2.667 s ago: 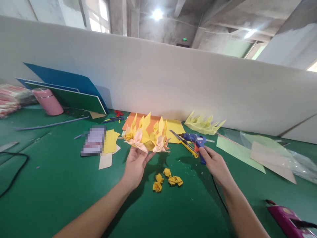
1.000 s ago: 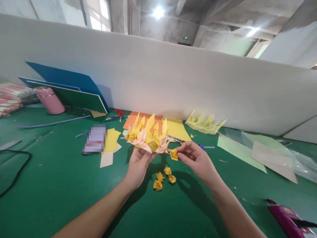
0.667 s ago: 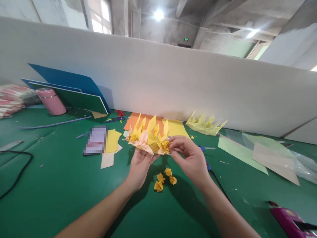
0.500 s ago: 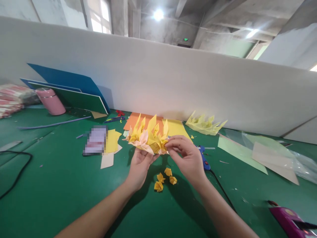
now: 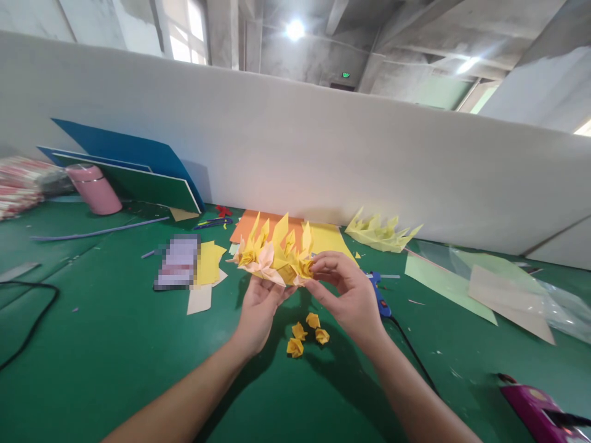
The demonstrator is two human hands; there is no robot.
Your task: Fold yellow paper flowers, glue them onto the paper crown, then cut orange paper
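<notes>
Green surface [image 5: 138, 344] below, I have my left grip [image 5: 259, 312] closed from underneath on the yellow-and-pink paper crown [image 5: 279, 258], its long axis running left to right. My right grip [image 5: 349, 296] is nearer its right end, fingers slightly parted and touching, though whether they pinch I cannot tell; four folded yellow flowers [image 5: 299, 332] lie below, between both wrists.

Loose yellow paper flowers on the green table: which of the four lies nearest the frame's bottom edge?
The front-left flower. The rightmost flower, the flower just behind it and the left-middle flower sit higher.
</notes>
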